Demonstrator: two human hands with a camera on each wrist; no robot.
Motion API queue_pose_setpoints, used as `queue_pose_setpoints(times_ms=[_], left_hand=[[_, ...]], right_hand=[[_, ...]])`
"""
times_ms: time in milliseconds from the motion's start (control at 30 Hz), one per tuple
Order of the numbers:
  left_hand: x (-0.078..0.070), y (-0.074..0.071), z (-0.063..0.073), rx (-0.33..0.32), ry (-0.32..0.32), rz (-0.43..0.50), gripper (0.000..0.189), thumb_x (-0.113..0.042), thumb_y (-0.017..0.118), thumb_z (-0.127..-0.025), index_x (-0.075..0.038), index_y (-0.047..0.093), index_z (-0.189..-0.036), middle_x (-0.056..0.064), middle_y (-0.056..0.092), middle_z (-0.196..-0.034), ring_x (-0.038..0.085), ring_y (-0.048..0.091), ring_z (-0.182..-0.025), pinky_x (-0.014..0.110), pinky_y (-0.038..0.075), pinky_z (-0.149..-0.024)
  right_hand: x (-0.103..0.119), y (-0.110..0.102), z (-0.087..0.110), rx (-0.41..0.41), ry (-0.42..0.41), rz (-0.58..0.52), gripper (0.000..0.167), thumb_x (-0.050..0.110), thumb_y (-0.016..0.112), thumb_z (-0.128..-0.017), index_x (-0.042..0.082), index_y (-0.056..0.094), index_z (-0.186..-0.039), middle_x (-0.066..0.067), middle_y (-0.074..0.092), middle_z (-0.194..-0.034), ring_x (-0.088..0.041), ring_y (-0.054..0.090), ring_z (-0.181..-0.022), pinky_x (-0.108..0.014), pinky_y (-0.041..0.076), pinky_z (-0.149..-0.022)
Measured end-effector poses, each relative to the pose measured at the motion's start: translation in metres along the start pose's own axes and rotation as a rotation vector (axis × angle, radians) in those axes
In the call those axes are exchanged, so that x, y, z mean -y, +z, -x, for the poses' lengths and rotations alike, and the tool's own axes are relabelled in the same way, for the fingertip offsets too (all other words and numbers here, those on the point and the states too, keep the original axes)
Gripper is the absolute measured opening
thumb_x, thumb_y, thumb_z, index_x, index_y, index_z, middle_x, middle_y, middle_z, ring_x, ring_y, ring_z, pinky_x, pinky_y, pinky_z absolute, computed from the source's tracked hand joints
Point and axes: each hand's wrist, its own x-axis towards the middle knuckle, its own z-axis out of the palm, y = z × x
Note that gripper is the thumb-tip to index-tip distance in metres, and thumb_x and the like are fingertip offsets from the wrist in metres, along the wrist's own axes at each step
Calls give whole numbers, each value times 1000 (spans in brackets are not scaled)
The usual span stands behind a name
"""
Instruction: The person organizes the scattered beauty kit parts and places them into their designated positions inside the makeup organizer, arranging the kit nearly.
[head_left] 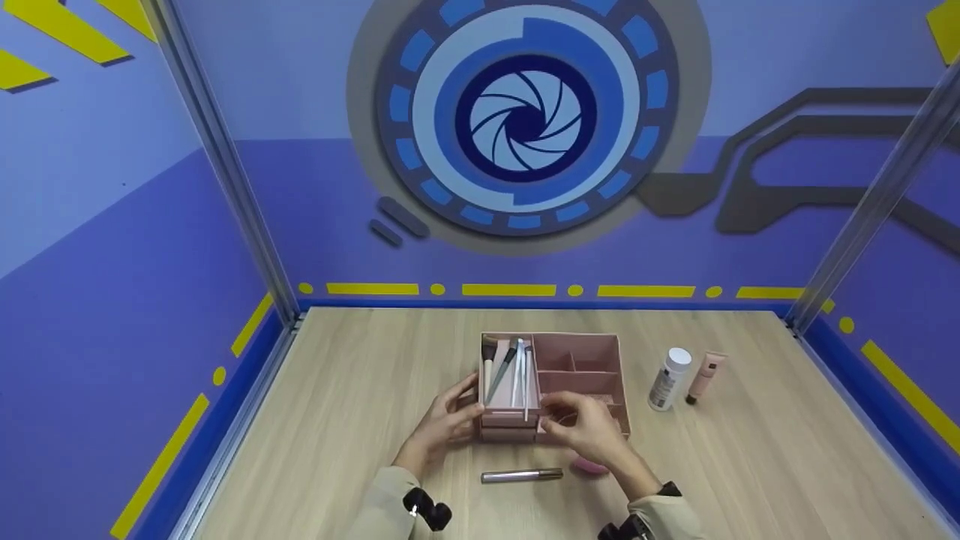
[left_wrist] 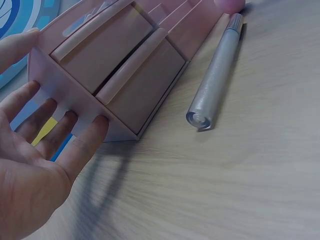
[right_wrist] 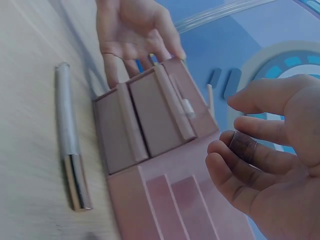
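A pink makeup organizer [head_left: 577, 343] stands on the table, with two front drawers [left_wrist: 107, 55] at its left and open compartments at its right. Several makeup brushes [head_left: 504, 371] lie in its top left tray, one slim handle poking past the front edge. My left hand [head_left: 442, 421] touches the organizer's left side, fingers spread along the wall and thumb up by the top edge. Over the right compartments hovers my right hand [head_left: 589, 429], fingers loosely bent near the slim handle, nothing visible between thumb and forefinger. The right wrist view shows a dark ring on one finger.
A silver tube with a shiny cap [head_left: 521, 475] lies in front of the organizer. Beside it, a pink rounded item [head_left: 589, 466] is partly covered by my right wrist. To the right are a white-capped bottle [head_left: 669, 380] and a small pink squeeze tube [head_left: 706, 377].
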Motion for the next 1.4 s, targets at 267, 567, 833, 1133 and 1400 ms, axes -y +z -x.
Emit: queue_pose_setpoints(times_ms=[267,567,833,1133,1400], left_hand=[[-1,1,1,4,2,19,73,-21,66,-92,-12,28,-154,24,31,-155,28,47,-131,49,42,-104],[-1,2,2,5,9,40,74,-20,67,-91,-12,28,-154,23,30,-155,26,47,-130,47,43,-104],[-2,1,3,1,6,25,74,-19,67,-91,-12,28,-154,23,35,-153,16,57,-112,30,51,-81],[1,1,3,-11,-15,9,72,-22,67,-92,-15,30,-154,19,35,-154,19,53,-121,32,50,-81],[0,1,3,-26,-22,15,75,-23,69,-90,-16,31,-153,21,37,-152,17,57,-113,32,51,-80]], right_hand=[[-7,13,5,78,-14,45,27,9,75,-79,8,71,-105,-8,72,-92,-15,67,-81,-30,58,-74],[-14,21,10,150,-17,67,24,6,74,-79,7,71,-102,-5,70,-87,-10,63,-77,-34,57,-71],[-21,26,12,170,-56,117,22,4,70,-76,5,72,-98,-4,69,-82,-10,62,-74,-32,56,-67],[-22,34,15,222,-72,113,25,1,72,-73,1,71,-98,-8,70,-86,-11,63,-75,-28,55,-66],[-25,40,17,242,-99,183,26,4,76,-72,3,71,-97,-5,69,-87,-11,62,-78,-24,53,-68]])
